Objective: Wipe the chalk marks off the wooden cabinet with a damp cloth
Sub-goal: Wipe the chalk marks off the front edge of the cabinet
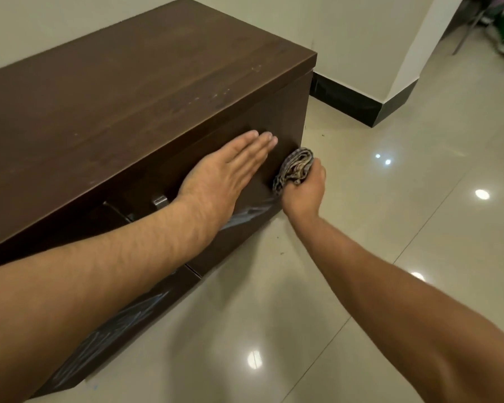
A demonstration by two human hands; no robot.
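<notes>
A: Two chalk patches on the cabinet (128,91) front: near patch (111,330) low down, far patch (249,214) just down-left of the cloth (296,167).
B: Yeah, right hand (304,189) has the cloth balled in curled fingers, closest to that far patch. Left hand (230,164) flat, fingers straight, pressed on the front.

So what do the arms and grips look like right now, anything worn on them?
Both are bare: the left forearm and right forearm show no sleeves up to the frame edge. The left grip and right grip wear no gloves, and no rings, watch or bands are visible.
</notes>
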